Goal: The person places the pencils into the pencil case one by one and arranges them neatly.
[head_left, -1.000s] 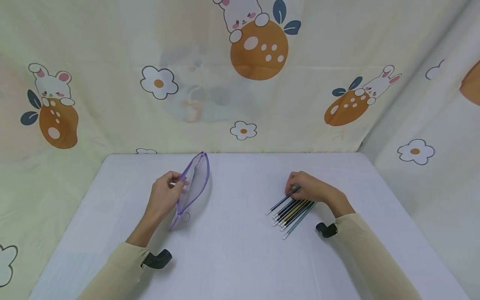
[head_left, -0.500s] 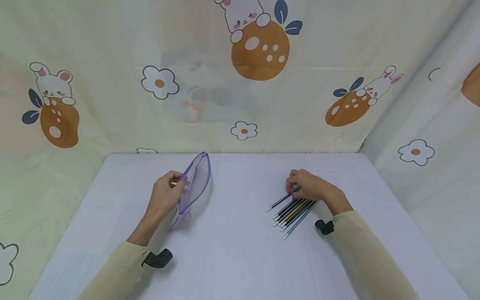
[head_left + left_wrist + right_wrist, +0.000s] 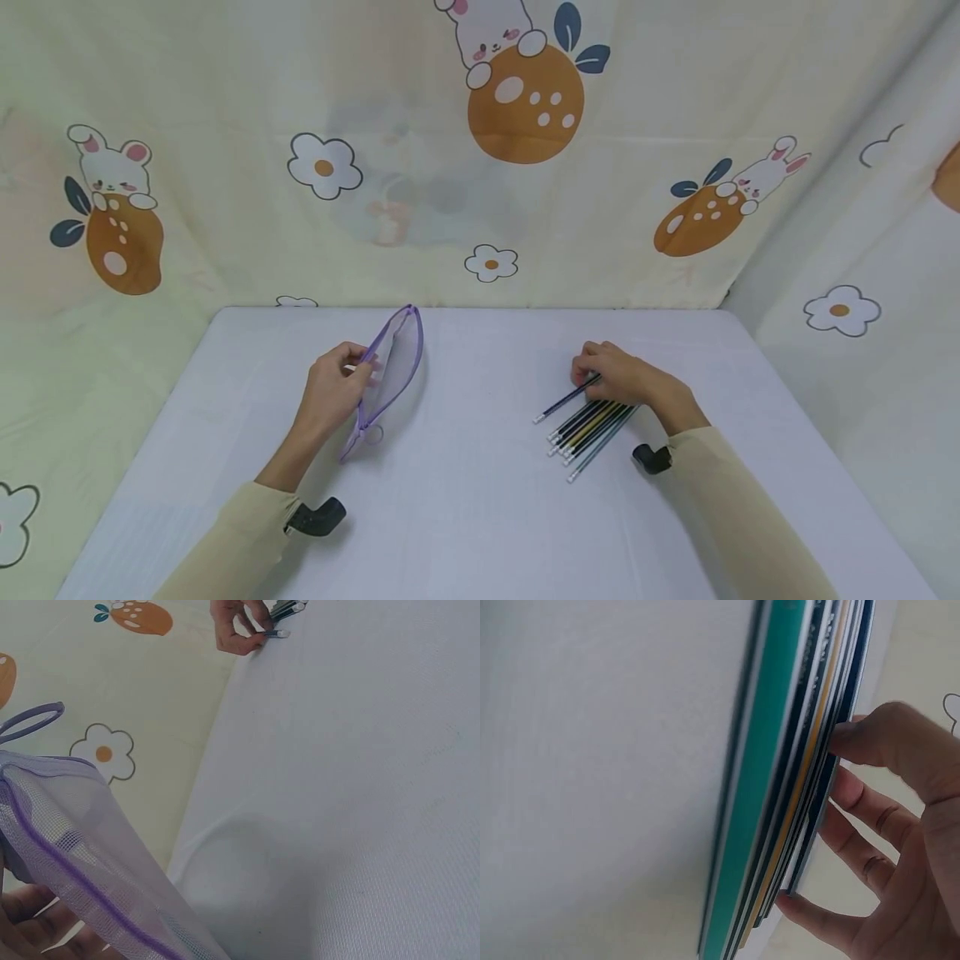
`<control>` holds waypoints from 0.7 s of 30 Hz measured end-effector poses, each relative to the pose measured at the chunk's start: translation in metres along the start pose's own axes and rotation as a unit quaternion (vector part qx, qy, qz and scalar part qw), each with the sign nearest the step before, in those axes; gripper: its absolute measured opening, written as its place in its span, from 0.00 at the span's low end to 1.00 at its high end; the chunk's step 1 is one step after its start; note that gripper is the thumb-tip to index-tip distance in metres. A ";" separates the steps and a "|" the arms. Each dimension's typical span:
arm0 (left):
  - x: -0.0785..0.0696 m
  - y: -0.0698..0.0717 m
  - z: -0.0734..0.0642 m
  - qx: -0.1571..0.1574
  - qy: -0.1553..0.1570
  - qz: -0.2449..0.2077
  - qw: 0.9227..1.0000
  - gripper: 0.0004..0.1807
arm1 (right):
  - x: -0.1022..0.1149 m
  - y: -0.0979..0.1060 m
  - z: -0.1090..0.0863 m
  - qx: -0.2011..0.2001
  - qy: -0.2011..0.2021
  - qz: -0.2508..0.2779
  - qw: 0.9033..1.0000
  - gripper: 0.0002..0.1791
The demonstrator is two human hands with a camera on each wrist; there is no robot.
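On the left of the head view, my left hand grips a purple-edged mesh zip pouch by its near side. The pouch's mouth gapes, and a small loop hangs at its lower end. Left-hand fingers show behind the mesh in the left wrist view. To the right, my right hand pinches a dark pencil between thumb and fingers. That pencil lies at the far side of a bunch of pencils with white eraser ends. One pencil is green, another yellow. My hand hides their other ends.
A white-covered table carries everything. Behind it hangs a cream curtain printed with rabbits and flowers, and more printed cloth stands on the right. Black wrist mounts stick out from both sleeves.
My right hand and the pinched pencil have shifted very slightly away from the bunch. The head view has drifted a little. My left hand keeps holding the pouch in place.
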State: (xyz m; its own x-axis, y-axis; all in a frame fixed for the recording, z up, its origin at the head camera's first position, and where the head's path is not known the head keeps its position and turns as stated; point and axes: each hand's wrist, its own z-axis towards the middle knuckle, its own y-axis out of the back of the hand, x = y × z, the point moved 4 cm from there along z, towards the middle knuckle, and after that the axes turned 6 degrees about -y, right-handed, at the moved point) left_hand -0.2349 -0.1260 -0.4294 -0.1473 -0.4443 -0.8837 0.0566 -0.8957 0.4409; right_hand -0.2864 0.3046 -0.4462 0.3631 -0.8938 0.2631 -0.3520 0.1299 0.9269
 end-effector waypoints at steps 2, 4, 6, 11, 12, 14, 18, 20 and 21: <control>0.000 0.000 0.000 0.001 -0.001 0.000 1.000 0.13 | 0.000 0.000 -0.001 -0.006 0.005 0.001 1.000 0.11; 0.000 0.000 0.000 0.002 -0.001 0.002 1.000 0.13 | 0.000 0.001 -0.001 -0.013 0.009 -0.001 1.000 0.10; -0.001 0.000 0.000 0.001 -0.001 0.002 1.000 0.13 | 0.001 0.003 -0.002 -0.019 0.014 -0.006 1.000 0.10; -0.002 0.001 0.000 0.000 0.000 0.002 1.000 0.13 | 0.002 0.006 -0.002 -0.028 0.015 -0.015 0.999 0.10; -0.003 0.001 0.000 0.000 -0.001 0.001 1.000 0.13 | 0.001 0.006 -0.001 -0.029 0.013 -0.015 0.999 0.10; -0.003 0.002 0.000 0.001 -0.001 0.000 1.000 0.13 | 0.001 0.006 -0.001 -0.030 0.008 -0.016 0.999 0.09; -0.003 0.002 0.000 0.000 0.001 -0.003 1.000 0.13 | 0.000 0.005 0.000 -0.035 0.001 -0.020 0.999 0.09; -0.003 0.002 0.000 0.000 0.003 -0.005 1.000 0.13 | 0.001 0.006 0.000 -0.039 -0.001 -0.023 0.999 0.09; -0.003 0.002 0.000 0.000 0.003 -0.005 1.000 0.13 | 0.001 0.007 -0.001 -0.041 -0.002 -0.024 0.999 0.09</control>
State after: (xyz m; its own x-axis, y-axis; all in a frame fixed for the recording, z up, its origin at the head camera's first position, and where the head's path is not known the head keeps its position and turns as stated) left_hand -0.2341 -0.1266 -0.4258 -0.1413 -0.4359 -0.8888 0.0544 -0.8999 0.4327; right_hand -0.2878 0.3046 -0.4397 0.3747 -0.9013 0.2173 -0.2631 0.1214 0.9571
